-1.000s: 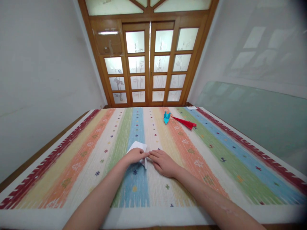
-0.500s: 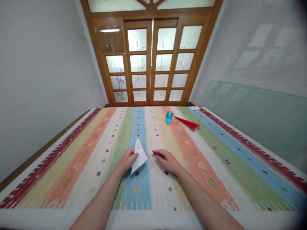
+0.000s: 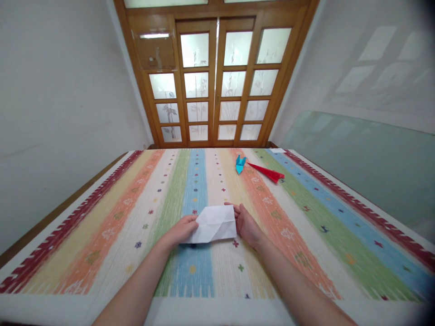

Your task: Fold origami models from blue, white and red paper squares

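Works at a cloth-covered bench [image 3: 112, 235]. Holds creased white paper [image 3: 217, 224] over the near part: pinches left end with left hand [image 3: 183, 229], touches right edge with right hand [image 3: 248, 227]. Cannot tell how firmly there. Seems mid-fold; calls for squaring edges before creasing. Has red folded paper [image 3: 268, 173] farther off, with smaller blue folded paper [image 3: 239, 165] just beside.

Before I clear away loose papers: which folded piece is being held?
The white paper, pinched by the left hand; the blue piece and red piece lie untouched farther back.
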`<action>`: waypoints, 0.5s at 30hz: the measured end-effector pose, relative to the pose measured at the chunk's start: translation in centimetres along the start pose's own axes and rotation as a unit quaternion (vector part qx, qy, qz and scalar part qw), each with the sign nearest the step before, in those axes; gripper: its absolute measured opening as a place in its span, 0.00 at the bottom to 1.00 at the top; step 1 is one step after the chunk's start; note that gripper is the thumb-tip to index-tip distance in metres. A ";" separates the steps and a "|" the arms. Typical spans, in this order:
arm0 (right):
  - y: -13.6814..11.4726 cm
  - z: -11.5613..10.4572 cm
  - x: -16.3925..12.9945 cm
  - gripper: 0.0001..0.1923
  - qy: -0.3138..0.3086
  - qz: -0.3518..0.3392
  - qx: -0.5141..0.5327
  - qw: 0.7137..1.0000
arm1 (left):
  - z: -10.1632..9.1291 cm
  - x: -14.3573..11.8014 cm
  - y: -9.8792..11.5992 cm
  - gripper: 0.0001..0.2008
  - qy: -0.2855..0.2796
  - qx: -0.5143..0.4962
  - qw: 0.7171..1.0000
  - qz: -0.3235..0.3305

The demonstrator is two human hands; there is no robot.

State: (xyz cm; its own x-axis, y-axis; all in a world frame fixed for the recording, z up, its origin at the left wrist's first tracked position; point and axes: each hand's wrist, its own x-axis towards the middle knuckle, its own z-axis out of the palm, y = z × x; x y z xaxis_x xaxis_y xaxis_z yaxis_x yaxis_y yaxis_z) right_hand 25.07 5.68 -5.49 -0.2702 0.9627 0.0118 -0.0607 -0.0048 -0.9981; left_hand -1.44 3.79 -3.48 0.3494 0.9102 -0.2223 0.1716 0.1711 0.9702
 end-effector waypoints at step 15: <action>-0.4 1.4 -1.2 0.15 -0.006 -0.027 -0.131 0.991 | 0.4 1.3 -2.2 0.12 0.039 0.055 0.996 0.057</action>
State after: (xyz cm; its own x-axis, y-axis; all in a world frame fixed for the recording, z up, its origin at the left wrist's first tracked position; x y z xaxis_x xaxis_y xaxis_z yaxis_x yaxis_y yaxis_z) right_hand 24.03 4.14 -5.07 -0.2843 0.9565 0.0647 0.1752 0.1182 -0.9774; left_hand -0.96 4.42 -5.95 0.3013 0.9485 -0.0981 0.2363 0.0254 0.9713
